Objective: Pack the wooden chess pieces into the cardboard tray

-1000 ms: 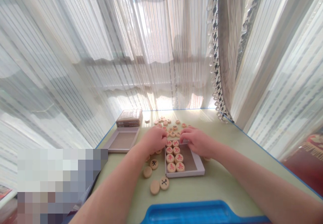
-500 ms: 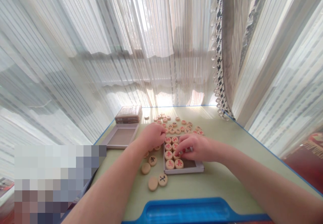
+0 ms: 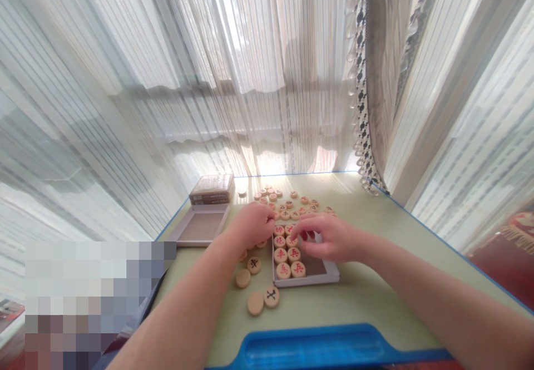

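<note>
A shallow white box (image 3: 329,279) holds two columns of round xiangqi pieces with red characters, among them a horse piece (image 3: 283,271) and a soldier piece (image 3: 298,269). My left hand (image 3: 255,224) is closed at the box's far left corner; what its curled fingers hold, if anything, is hidden. Over the right part of the box, my right hand (image 3: 327,237) has its fingers bent and apart, nothing visible between them. Its index fingertip is at a red piece (image 3: 291,241) in the second column. Several loose pieces lie behind the box, such as a black-marked piece (image 3: 285,214).
Left of the box lie a black-marked piece (image 3: 254,265), blank-faced discs (image 3: 255,304) and another black-marked piece (image 3: 271,296). An open box lid (image 3: 202,226) and a stack of boxes (image 3: 212,187) stand at the back left. The green table (image 3: 375,309) has a blue tray edge (image 3: 308,345) in front.
My right hand has drawn up and back from the second column, uncovering a red soldier piece in its third row. My left hand stays about where it was.
</note>
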